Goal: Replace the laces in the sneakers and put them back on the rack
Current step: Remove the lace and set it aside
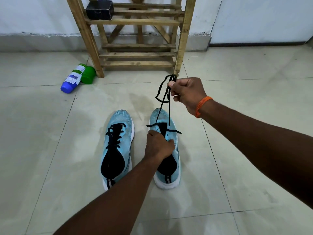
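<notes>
In front of the rack, steadying the sneaker with the left hand curled over its upper, pinching the limp, light lace in the right hand; probably best gripped near its stiff tip.

**Odds and ends around you**

To your left, a bottle lies on its side on the pale tiled floor, with its blue cap toward you and its white-and-green label facing up. A green container touches its right side. At the top of your view sits a black box. Behind it runs a white wall with grey skirting.
</notes>
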